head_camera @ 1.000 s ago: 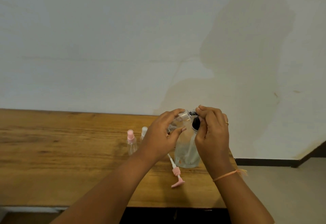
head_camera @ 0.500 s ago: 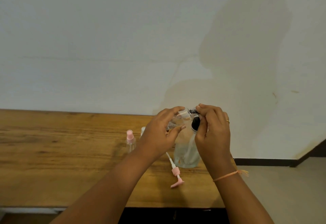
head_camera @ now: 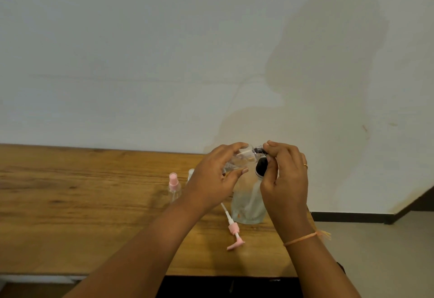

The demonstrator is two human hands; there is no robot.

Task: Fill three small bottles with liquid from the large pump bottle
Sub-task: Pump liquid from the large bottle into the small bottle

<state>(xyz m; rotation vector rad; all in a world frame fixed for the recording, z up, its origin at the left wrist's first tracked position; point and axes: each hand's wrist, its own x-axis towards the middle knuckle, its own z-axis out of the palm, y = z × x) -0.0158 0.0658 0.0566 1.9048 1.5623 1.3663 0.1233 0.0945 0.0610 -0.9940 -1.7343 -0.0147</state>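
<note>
My left hand (head_camera: pixel 217 178) grips a small clear bottle (head_camera: pixel 243 157), tilted with its neck toward the right. My right hand (head_camera: pixel 285 178) pinches the black pump nozzle (head_camera: pixel 259 150) of the large clear pump bottle (head_camera: pixel 249 203) and holds it at the small bottle's mouth. The large bottle stands on the wooden table (head_camera: pixel 82 203), with its black collar (head_camera: pixel 261 167) showing beside my right hand. A small bottle with a pink cap (head_camera: pixel 174 186) stands to the left. A white cap of another small bottle (head_camera: pixel 191 172) peeks from behind my left wrist.
A pink pump top with a white tube (head_camera: pixel 232 229) lies on the table in front of the large bottle. The table's right end lies just past my right wrist, and its front edge is near my forearms. A pale wall rises behind.
The view has shifted very slightly. Both hands stay at the same spot, with the small bottle still held against the nozzle.
</note>
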